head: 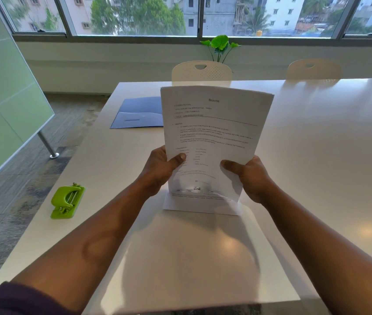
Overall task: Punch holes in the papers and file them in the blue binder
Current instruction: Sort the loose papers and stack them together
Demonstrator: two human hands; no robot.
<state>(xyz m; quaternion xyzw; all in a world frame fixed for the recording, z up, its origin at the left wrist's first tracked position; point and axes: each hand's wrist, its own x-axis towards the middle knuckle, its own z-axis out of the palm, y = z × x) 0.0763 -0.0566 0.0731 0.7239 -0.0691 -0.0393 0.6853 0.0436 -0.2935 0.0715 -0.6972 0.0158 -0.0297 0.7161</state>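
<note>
Green punch (pixel 67 200) left of upright papers (pixel 212 133).

A long white table (pixel 316 137) with a glossy top carries the things. On its far left part lies the blue binder (pixel 138 113), open and flat. Near the left edge, closer to the person, stands a green hole punch (pixel 66 201). The lower edge of the papers (pixel 212 133) rests on the table in the middle.

office meeting room | long white table (pixel 316 133) | chairs (pixel 202 71) | glass partition (pixel 3 98)
</note>
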